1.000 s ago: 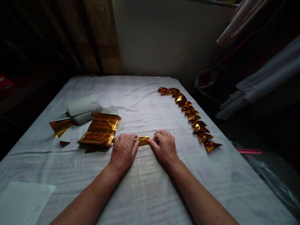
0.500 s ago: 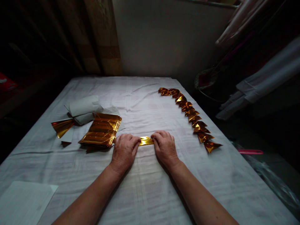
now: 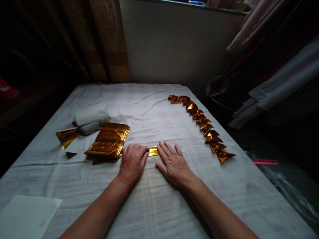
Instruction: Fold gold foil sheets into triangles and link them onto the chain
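Your big, pale, cloth-covered tabletop [image 3: 149,116] has a long, bent row of pointy, shiny gold foil shapes [image 3: 205,126] on the right and a thick stack of gold foil sheets [image 3: 108,141] on the left. Between them, your right hand [image 3: 173,164] lies flat and your left hand [image 3: 132,161], apart from it, pinches one end of a flat, bright gold foil strip [image 3: 153,151], which runs under your right fingers.
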`<move>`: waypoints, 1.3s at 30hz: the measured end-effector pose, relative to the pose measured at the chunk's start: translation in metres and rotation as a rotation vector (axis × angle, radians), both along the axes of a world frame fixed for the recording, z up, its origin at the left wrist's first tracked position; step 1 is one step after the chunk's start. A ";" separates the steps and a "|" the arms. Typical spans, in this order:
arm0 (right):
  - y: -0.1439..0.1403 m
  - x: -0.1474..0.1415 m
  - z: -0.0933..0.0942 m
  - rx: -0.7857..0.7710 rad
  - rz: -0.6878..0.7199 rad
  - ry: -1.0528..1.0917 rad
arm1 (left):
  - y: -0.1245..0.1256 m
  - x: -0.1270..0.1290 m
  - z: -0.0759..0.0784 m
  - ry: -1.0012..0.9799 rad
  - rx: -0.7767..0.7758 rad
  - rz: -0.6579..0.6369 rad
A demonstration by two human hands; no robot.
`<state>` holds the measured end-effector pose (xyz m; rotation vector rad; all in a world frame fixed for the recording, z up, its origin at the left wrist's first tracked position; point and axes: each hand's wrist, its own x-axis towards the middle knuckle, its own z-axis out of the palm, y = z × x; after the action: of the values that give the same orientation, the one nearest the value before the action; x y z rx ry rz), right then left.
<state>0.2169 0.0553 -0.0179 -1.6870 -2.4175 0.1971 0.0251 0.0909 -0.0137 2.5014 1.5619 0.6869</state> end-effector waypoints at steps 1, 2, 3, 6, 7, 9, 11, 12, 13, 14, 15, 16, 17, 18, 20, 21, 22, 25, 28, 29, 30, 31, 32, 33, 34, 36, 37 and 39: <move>0.000 0.003 0.000 -0.005 -0.021 -0.009 | 0.000 0.000 0.000 0.007 0.003 0.001; -0.001 0.005 -0.001 -0.010 -0.037 -0.017 | -0.001 0.000 0.001 0.019 0.008 0.002; -0.001 0.007 -0.001 -0.014 -0.047 -0.024 | -0.001 0.000 0.001 0.035 0.015 0.004; -0.002 0.009 -0.003 -0.021 -0.061 -0.031 | -0.005 0.001 0.001 0.073 0.066 -0.025; -0.002 0.008 -0.003 -0.021 -0.061 -0.029 | -0.006 0.002 0.000 0.076 0.087 -0.061; -0.002 0.008 -0.003 -0.013 -0.059 -0.024 | -0.009 0.004 -0.002 0.079 0.102 -0.175; -0.002 0.008 -0.003 -0.006 -0.055 -0.021 | -0.011 0.005 -0.003 0.094 0.064 -0.282; -0.002 0.008 -0.003 -0.007 -0.053 -0.021 | -0.012 0.006 -0.004 0.107 0.035 -0.313; -0.002 0.008 -0.003 -0.012 -0.053 -0.020 | -0.012 0.006 -0.005 0.119 0.008 -0.327; -0.002 0.009 -0.003 -0.020 -0.051 -0.019 | -0.013 0.007 -0.005 0.134 -0.015 -0.330; -0.002 0.009 -0.002 -0.032 -0.050 -0.017 | -0.013 0.007 -0.005 0.149 -0.034 -0.328; -0.002 0.009 -0.002 -0.044 -0.050 -0.016 | -0.013 0.007 -0.005 0.165 -0.048 -0.327; -0.002 0.010 -0.001 -0.056 -0.050 -0.016 | -0.013 0.006 -0.005 0.184 -0.059 -0.326; -0.002 0.010 -0.001 -0.065 -0.051 -0.016 | -0.014 0.005 -0.005 0.204 -0.065 -0.326; -0.002 0.010 0.000 -0.077 -0.053 -0.020 | -0.014 0.001 -0.006 0.245 -0.060 -0.323; -0.002 0.010 0.000 -0.080 -0.054 -0.021 | -0.015 -0.002 -0.006 0.262 -0.051 -0.321; -0.002 0.010 0.001 -0.080 -0.054 -0.021 | -0.015 -0.006 -0.007 0.276 -0.040 -0.322; -0.002 0.009 0.000 -0.073 -0.057 -0.022 | -0.018 -0.022 -0.009 0.297 -0.011 -0.314; -0.002 0.009 0.000 -0.065 -0.059 -0.017 | -0.020 -0.037 -0.010 0.297 0.020 -0.300; -0.002 0.009 0.000 -0.065 -0.058 -0.014 | -0.021 -0.040 -0.009 0.293 0.032 -0.300; -0.002 0.009 0.000 -0.064 -0.057 -0.010 | -0.021 -0.042 -0.008 0.287 0.045 -0.301; -0.002 0.009 0.000 -0.064 -0.056 -0.006 | -0.021 -0.043 -0.007 0.278 0.055 -0.301; -0.002 0.009 0.000 -0.061 -0.057 -0.003 | -0.020 -0.042 -0.004 0.264 0.064 -0.297; -0.002 0.008 0.000 -0.057 -0.058 0.001 | -0.019 -0.039 -0.002 0.243 0.071 -0.285; -0.002 0.008 0.000 -0.052 -0.059 0.004 | -0.018 -0.036 0.001 0.221 0.075 -0.268; -0.002 0.008 0.000 -0.041 -0.060 0.007 | -0.016 -0.026 0.006 0.170 0.081 -0.222; -0.002 0.008 -0.001 -0.036 -0.059 0.007 | -0.015 -0.021 0.008 0.158 0.081 -0.204; -0.003 0.008 -0.001 -0.032 -0.056 0.008 | -0.014 -0.010 0.011 0.145 0.100 -0.164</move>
<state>0.2252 0.0527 -0.0189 -1.7610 -2.3703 0.2350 0.0146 0.0766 -0.0031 2.7715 1.3749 0.5866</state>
